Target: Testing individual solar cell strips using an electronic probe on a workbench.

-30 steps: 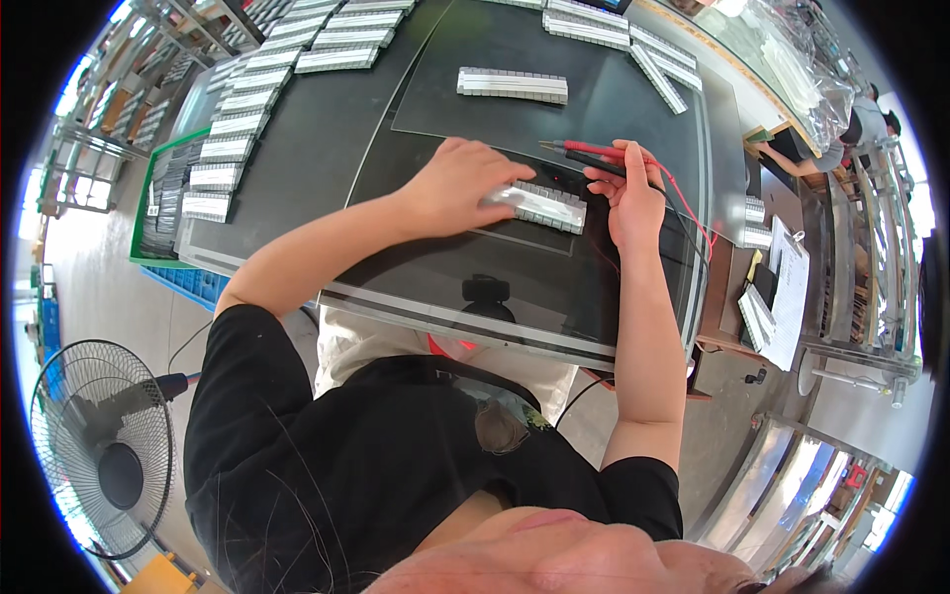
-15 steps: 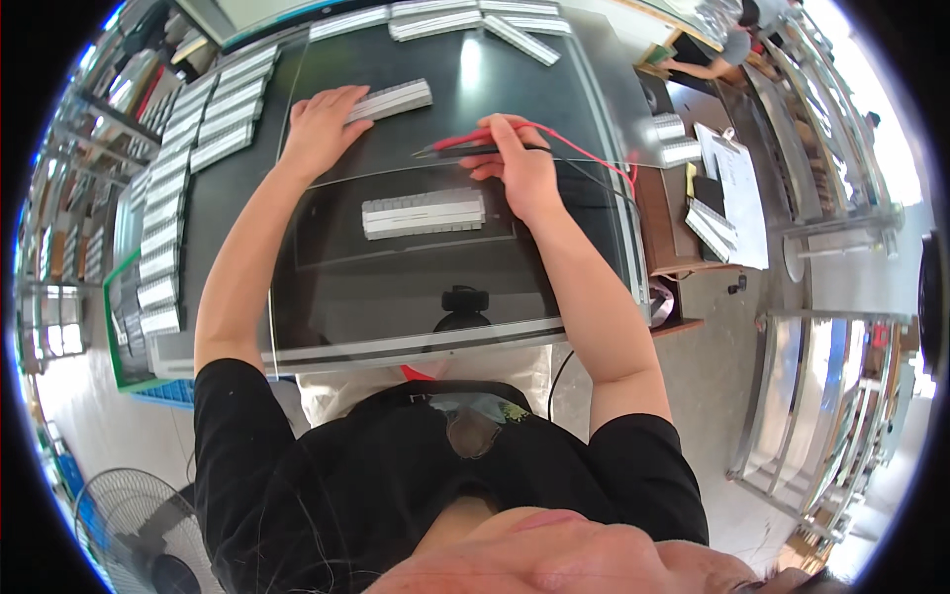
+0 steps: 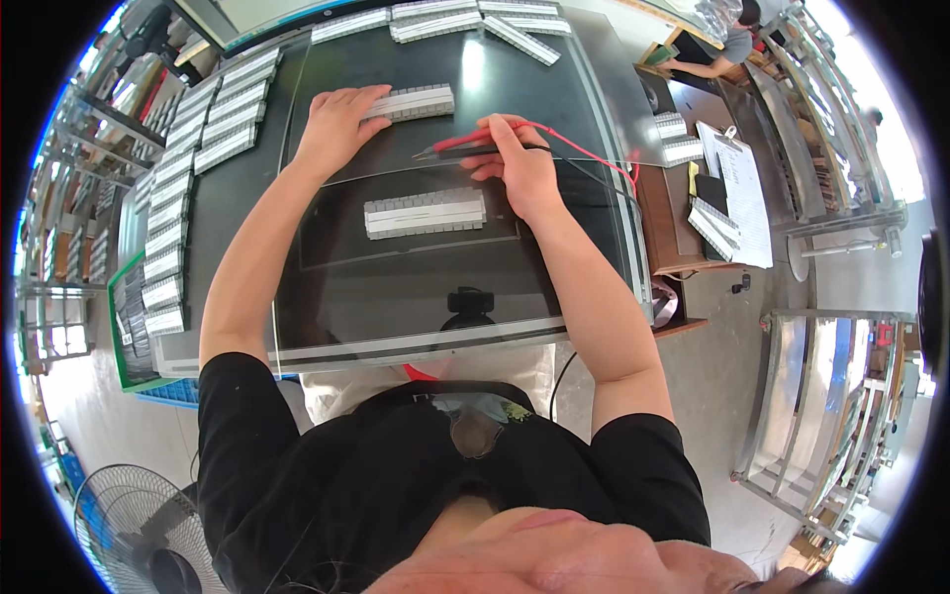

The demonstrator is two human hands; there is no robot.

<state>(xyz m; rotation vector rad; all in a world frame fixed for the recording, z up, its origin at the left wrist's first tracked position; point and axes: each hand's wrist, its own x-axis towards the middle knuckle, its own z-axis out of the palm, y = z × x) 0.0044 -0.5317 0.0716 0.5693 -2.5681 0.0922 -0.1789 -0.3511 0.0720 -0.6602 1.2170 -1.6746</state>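
My left hand (image 3: 339, 129) is closed on the left end of a white and grey slotted module (image 3: 418, 103), thumb on the near side and fingers over the far side. Two pen-like test probes, a red probe (image 3: 473, 138) and a black probe (image 3: 475, 151), are gripped together in my right hand (image 3: 520, 168). Their metal tips point left, between the held module and a second one. That second slotted module (image 3: 426, 214) lies flat on the dark glass tabletop (image 3: 386, 287), nearer to me, touched by neither hand.
Several similar modules (image 3: 168, 233) line the table's left side, and more (image 3: 435, 25) lie along the far edge. The probes' red lead (image 3: 584, 153) runs right. A clipboard (image 3: 737, 188) lies on the wooden side desk. At the far right another person (image 3: 727, 54) handles a green board.
My left hand has slid the module a little to the right across the glass. The right hand and the probes stay almost where they were.
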